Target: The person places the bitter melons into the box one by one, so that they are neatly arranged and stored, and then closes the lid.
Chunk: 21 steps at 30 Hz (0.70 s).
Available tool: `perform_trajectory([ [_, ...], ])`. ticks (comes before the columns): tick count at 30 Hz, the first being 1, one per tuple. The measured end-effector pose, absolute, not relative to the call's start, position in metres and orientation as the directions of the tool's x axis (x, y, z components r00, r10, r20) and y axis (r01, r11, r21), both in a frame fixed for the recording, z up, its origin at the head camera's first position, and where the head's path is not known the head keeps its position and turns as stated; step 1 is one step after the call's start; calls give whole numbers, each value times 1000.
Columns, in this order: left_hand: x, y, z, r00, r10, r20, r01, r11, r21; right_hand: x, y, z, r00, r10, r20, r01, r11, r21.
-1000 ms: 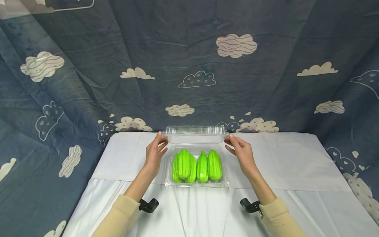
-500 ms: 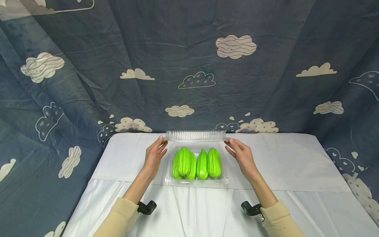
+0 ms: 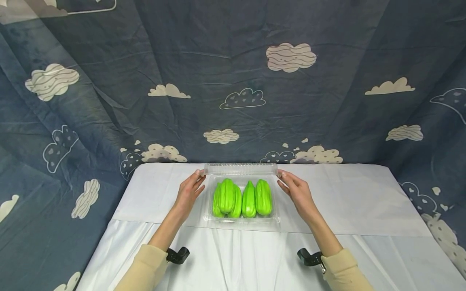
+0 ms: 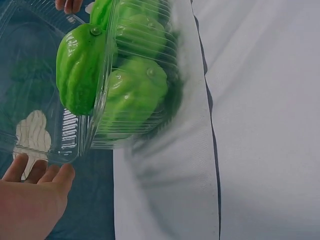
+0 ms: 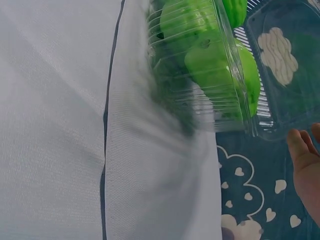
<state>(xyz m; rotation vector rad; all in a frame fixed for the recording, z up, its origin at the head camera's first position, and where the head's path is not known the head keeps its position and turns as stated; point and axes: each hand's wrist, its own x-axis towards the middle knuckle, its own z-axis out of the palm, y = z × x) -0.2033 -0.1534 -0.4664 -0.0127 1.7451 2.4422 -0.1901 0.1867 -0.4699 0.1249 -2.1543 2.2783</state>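
Observation:
A clear plastic clamshell container [image 3: 242,220] sits on the table, its ribbed lid [image 3: 241,169] raised at the far side. Inside the base lie several bright green, ridged, elongated fruits [image 3: 263,198]. At the lid's left end, my left hand [image 3: 188,190] pinches the edge, with fingertips [image 4: 64,172] right at the rim. Opposite it, my right hand [image 3: 296,190] holds the lid's right end between its fingers, the fingertips [image 5: 296,140] at the corner. The left thumb is hidden in the left wrist view.
White cloth [image 3: 364,198] covers the table, with a seam running across it in front of the container. A dark blue curtain [image 3: 204,113] with cloud prints hangs close behind the table's far edge. Black wrist cameras [image 3: 177,256] are strapped to both arms.
The lid's ribbed upper side has come down and shows as a narrower strip. The base with the fruits has slid slightly away from me; both hands stay at the lid's ends.

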Motion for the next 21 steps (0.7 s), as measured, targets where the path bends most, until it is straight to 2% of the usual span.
perform_trajectory([
  [7, -203, -155, -468, -989, 127, -80, -113, -283, 952, -192, 188, -471, -997, -68, 40, -36, -61, -998],
  [15, -205, -161, -473, -984, 170, -52, -74, -127, 989, -191, 190, -473, -995, -102, 25, -19, -62, -998],
  [21, -208, -164, -478, -978, 210, -10, -27, -77, 997, -191, 192, -474, -991, -136, 23, -14, -68, -998],
])
